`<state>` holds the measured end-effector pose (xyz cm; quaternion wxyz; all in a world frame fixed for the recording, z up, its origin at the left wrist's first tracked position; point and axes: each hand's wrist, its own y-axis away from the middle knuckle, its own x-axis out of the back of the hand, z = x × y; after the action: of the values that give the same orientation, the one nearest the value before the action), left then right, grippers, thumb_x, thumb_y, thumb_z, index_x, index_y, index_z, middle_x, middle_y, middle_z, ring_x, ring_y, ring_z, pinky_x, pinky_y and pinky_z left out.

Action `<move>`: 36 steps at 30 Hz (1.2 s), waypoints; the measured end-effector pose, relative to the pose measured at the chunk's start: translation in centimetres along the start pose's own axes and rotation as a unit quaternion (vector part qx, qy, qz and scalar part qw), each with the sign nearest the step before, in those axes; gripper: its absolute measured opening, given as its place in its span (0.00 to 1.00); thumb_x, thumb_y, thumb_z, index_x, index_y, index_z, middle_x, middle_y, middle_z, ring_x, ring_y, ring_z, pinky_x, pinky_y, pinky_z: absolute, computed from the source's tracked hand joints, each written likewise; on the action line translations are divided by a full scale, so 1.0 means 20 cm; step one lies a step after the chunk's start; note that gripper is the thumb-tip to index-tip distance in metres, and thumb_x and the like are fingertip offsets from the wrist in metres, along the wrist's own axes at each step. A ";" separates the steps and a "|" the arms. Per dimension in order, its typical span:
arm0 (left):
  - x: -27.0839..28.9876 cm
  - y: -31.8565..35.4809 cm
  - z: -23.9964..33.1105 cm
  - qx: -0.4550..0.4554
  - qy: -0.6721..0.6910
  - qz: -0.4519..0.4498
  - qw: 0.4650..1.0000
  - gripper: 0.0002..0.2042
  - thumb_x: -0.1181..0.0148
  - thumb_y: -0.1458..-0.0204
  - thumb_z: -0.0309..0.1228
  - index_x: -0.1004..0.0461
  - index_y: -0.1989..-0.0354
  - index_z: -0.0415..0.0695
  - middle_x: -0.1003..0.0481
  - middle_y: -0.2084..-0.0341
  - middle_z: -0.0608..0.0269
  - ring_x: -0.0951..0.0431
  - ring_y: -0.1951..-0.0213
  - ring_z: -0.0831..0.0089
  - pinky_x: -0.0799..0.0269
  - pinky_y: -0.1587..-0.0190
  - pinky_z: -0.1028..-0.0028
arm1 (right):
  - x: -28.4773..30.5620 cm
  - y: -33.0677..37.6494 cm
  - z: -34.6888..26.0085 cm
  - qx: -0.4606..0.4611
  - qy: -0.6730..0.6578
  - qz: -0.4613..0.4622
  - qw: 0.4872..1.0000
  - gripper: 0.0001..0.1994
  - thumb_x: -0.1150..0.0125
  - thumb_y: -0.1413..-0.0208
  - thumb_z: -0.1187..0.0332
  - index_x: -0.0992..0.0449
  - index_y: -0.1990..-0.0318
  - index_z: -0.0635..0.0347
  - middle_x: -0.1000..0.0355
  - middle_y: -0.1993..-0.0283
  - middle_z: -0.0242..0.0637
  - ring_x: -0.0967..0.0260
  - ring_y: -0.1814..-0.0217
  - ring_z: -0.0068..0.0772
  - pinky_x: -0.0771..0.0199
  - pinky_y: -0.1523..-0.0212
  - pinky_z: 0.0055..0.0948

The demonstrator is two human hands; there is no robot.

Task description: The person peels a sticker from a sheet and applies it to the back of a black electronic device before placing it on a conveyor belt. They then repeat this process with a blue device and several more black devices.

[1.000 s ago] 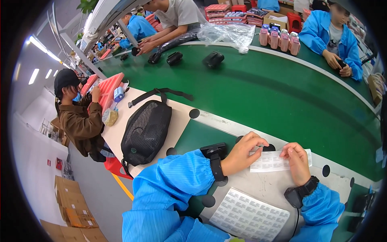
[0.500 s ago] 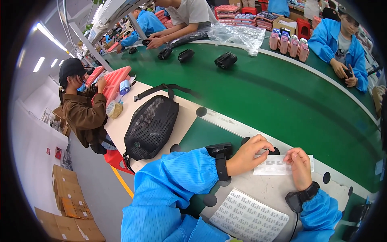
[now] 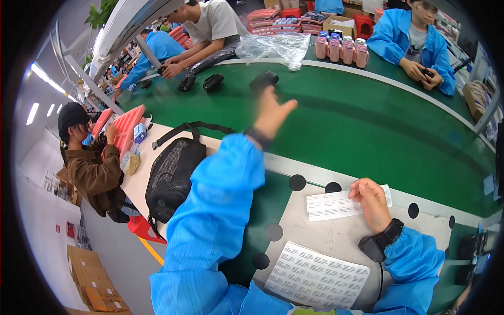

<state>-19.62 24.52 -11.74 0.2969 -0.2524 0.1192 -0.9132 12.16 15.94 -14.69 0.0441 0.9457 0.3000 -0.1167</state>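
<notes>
My left hand is stretched far over the green surface, thumb spread wide. Its blurred fingertips reach a black, chunky, rounded device; I cannot tell whether they touch it. Close to me, my right hand has its fingers closed at a narrow white strip of printed labels. Below that strip lies a larger white label sheet on the grey board. Black wrist devices are strapped on both my wrists.
Two more black devices stand farther left on the green surface. A black mesh bag lies beside my left sleeve. Pink bottle-shaped items stand across. Co-workers sit at the left and far side; a blue-sleeved person handles something black.
My left hand has left the label strip and swung forward and left to a black device. My right hand stays at the strip. The whole view has shifted a little.
</notes>
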 end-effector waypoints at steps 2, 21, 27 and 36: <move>0.00 -0.26 -0.23 -0.218 -0.250 0.107 0.937 0.37 0.35 0.67 0.41 0.43 0.46 0.43 0.38 0.52 0.52 0.40 0.47 0.57 0.43 0.47 0.60 | 0.02 -0.02 -0.01 0.002 0.002 -0.005 1.000 0.10 0.58 0.42 0.66 0.31 0.64 0.62 0.33 0.71 0.31 0.39 0.66 0.20 0.42 0.62 0.20; 0.01 0.25 0.43 0.225 0.529 -0.298 0.762 0.23 0.61 0.45 0.51 0.36 0.52 0.44 0.31 0.60 0.62 0.31 0.61 0.71 0.32 0.65 0.73 | 0.02 0.06 -0.31 0.173 0.043 0.092 0.980 0.18 0.57 0.42 0.59 0.37 0.50 0.62 0.34 0.55 0.37 0.39 0.52 0.26 0.41 0.55 0.24; 0.02 0.72 0.79 0.244 0.490 -0.312 0.777 0.25 0.62 0.45 0.51 0.37 0.50 0.43 0.32 0.55 0.61 0.29 0.57 0.71 0.29 0.62 0.70 | -0.19 0.08 -0.55 0.333 0.249 0.148 0.897 0.43 0.39 0.55 0.54 0.59 0.36 0.54 0.53 0.37 0.44 0.56 0.34 0.41 0.52 0.40 0.38; 0.07 0.84 0.86 0.145 0.464 -0.304 0.819 0.25 0.66 0.42 0.48 0.51 0.42 0.45 0.37 0.50 0.58 0.30 0.54 0.66 0.25 0.65 0.68 | -0.26 0.09 -0.55 0.303 -0.013 0.072 0.950 0.40 0.43 0.51 0.72 0.65 0.36 0.53 0.50 0.39 0.50 0.49 0.37 0.45 0.43 0.42 0.34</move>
<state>-3.38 9.13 -2.73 -0.0535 0.2235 0.0266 -0.9729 11.21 13.21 -2.73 -0.2326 0.9321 0.1806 -0.2109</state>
